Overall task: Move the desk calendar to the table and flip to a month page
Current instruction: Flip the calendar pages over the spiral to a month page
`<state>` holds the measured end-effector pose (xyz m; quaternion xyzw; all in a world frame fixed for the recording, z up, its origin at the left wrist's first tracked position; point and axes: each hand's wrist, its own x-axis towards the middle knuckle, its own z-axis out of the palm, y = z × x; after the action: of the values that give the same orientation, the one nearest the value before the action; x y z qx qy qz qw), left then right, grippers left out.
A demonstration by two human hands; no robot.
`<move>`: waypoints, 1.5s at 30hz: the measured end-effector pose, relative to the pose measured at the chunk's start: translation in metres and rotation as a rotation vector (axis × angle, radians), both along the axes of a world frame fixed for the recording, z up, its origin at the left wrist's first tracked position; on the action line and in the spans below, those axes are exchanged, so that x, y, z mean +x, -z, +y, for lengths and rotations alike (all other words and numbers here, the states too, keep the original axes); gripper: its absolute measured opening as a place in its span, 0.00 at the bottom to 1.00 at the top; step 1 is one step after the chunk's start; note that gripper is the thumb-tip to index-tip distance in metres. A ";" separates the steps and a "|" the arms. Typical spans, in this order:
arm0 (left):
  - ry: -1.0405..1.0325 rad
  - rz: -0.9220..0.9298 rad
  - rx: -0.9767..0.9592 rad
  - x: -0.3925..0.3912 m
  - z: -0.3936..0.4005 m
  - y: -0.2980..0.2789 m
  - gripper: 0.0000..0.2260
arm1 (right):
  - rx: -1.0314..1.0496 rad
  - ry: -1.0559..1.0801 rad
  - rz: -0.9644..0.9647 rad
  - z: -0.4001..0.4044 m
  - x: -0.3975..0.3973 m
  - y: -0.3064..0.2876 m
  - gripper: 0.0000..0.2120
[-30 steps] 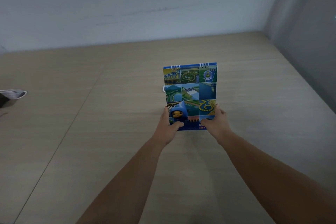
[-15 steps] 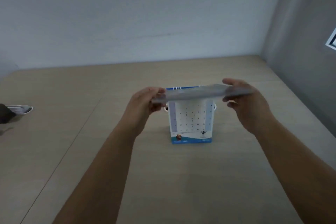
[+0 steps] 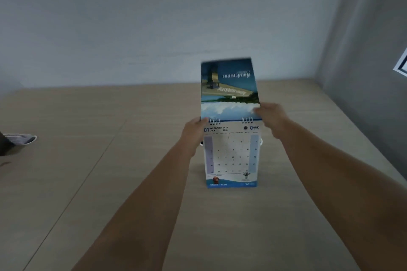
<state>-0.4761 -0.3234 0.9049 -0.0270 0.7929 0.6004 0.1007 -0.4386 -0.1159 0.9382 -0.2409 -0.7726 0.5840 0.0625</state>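
Observation:
The desk calendar point(image 3: 231, 158) stands upright on the wooden table point(image 3: 110, 182), showing a white July month grid with a blue strip along its foot. A stack of flipped pages point(image 3: 229, 88) sticks straight up above the spiral binding, its upside-down landscape photo facing me. My left hand point(image 3: 195, 132) grips the left edge at the binding. My right hand point(image 3: 272, 116) holds the right edge of the raised pages just above the binding.
A grey wall rises behind the table, and another wall closes the right side. A shoe point(image 3: 21, 138) and a dark shape lie at the far left edge. A white frame corner point(image 3: 402, 64) shows on the right wall.
The picture cover faced me a second ago. Both hands then lifted the pages to horizontal, and now the pages stand vertical above the binding, with the July grid exposed.

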 end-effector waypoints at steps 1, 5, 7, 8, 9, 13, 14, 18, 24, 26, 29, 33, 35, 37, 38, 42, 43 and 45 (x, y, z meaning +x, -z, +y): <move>-0.006 0.013 0.005 0.001 0.002 0.007 0.14 | 0.001 0.011 -0.030 -0.002 0.001 0.005 0.06; -0.069 0.003 -0.031 0.001 0.012 0.015 0.22 | -0.040 0.013 -0.267 -0.005 0.003 0.011 0.16; -0.105 -0.013 -0.037 0.000 0.015 0.017 0.22 | -0.034 -0.038 -0.366 -0.006 0.007 0.007 0.16; -0.135 -0.024 -0.024 0.002 0.015 0.016 0.20 | -0.011 -0.049 -0.402 -0.006 0.008 0.005 0.15; -0.169 -0.034 -0.001 0.002 0.016 0.016 0.19 | 0.010 -0.057 -0.427 -0.005 0.008 0.002 0.14; -0.166 -0.074 0.008 0.001 0.016 0.017 0.18 | 0.069 -0.088 -0.454 -0.007 0.007 -0.009 0.08; -0.160 -0.088 0.015 0.000 0.015 0.018 0.19 | 0.095 -0.095 -0.460 -0.007 0.005 -0.010 0.08; -0.179 -0.168 0.105 -0.002 0.012 0.017 0.17 | 0.166 -0.109 -0.524 -0.011 0.001 -0.015 0.07; -0.189 -0.203 0.168 -0.004 0.013 0.011 0.15 | 0.186 -0.122 -0.517 -0.012 -0.001 -0.013 0.13; -0.190 -0.214 0.163 -0.005 0.014 0.010 0.14 | 0.212 -0.141 -0.517 -0.012 0.000 -0.015 0.13; -0.186 -0.203 0.131 -0.005 0.016 0.006 0.14 | 0.242 -0.154 -0.514 -0.010 -0.002 -0.017 0.13; -0.193 -0.168 0.116 -0.007 0.016 -0.001 0.12 | 0.239 -0.153 -0.491 -0.007 -0.008 -0.015 0.10; -0.189 -0.178 0.128 -0.009 0.016 -0.006 0.11 | 0.240 -0.156 -0.475 -0.004 -0.009 -0.016 0.08; -0.186 -0.188 0.153 -0.010 0.014 -0.011 0.09 | 0.296 -0.183 -0.458 -0.003 -0.013 -0.016 0.06; -0.187 -0.194 0.162 -0.010 0.013 -0.014 0.09 | 0.330 -0.198 -0.453 -0.004 -0.014 -0.018 0.05; -0.156 -0.185 0.233 -0.015 0.015 -0.018 0.09 | 0.346 -0.233 -0.399 -0.010 -0.017 -0.022 0.10; -0.149 -0.156 0.225 -0.018 0.016 -0.017 0.13 | 0.330 -0.225 -0.398 -0.011 -0.016 -0.022 0.16; -0.157 -0.093 0.231 -0.024 0.016 -0.017 0.24 | 0.276 -0.202 -0.385 -0.009 -0.017 -0.021 0.22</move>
<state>-0.4998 -0.3077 0.9217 -0.1048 0.7085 0.6918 0.0925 -0.4560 -0.1250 0.9590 -0.2585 -0.8629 0.4196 -0.1123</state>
